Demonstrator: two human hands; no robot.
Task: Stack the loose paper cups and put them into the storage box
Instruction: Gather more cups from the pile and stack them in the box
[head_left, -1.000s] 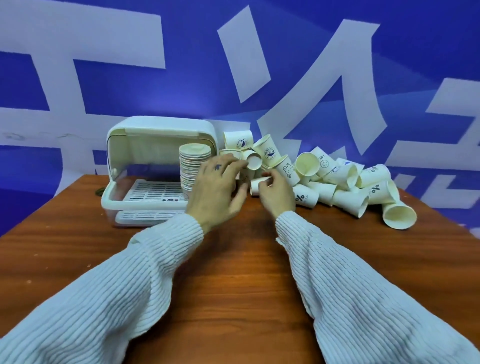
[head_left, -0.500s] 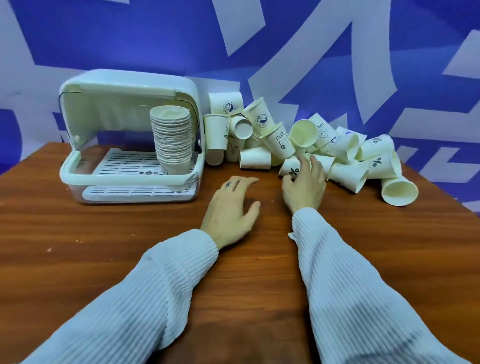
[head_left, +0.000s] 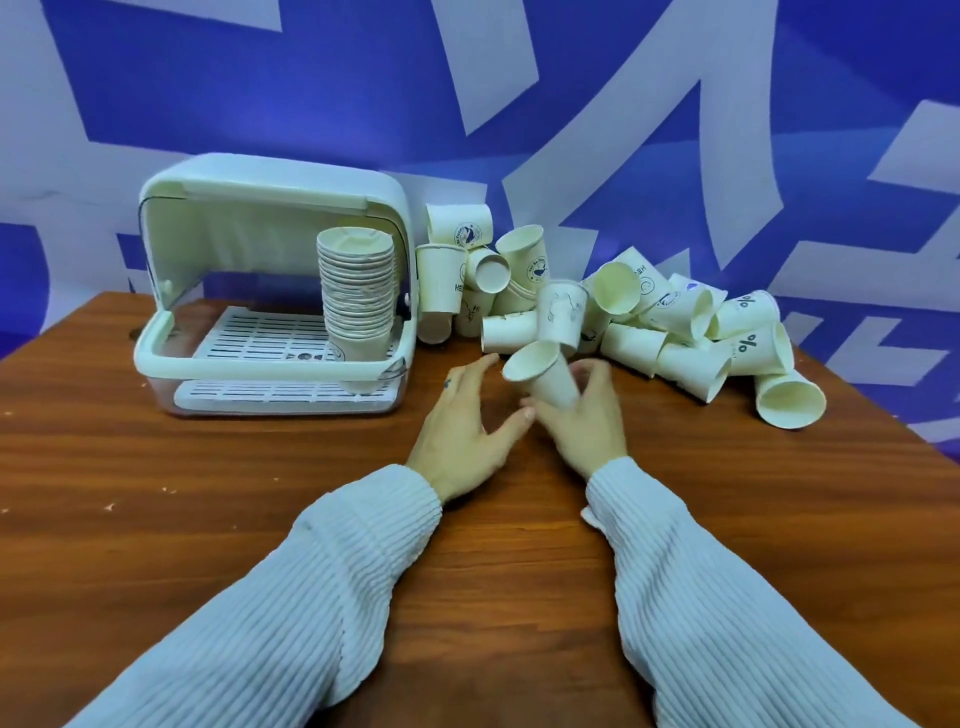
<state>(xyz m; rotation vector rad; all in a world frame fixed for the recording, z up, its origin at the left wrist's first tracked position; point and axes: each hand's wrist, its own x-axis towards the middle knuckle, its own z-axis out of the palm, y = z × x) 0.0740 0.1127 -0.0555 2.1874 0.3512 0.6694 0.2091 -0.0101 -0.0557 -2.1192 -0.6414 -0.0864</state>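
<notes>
Right hand (head_left: 584, 415) grips blank cup (head_left: 545, 376) (others read "%").

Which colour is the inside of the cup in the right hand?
Plain cream, as the head view shows: cup, right hand.

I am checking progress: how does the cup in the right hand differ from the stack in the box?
The held cup is single and tilted, gripped by the right hand; the stack is many nested cups standing upright inside the box. Both are cream paper.

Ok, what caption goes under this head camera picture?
Right hand lifts one paper cup from the pile; a cup stack stands in the storage box.
</notes>
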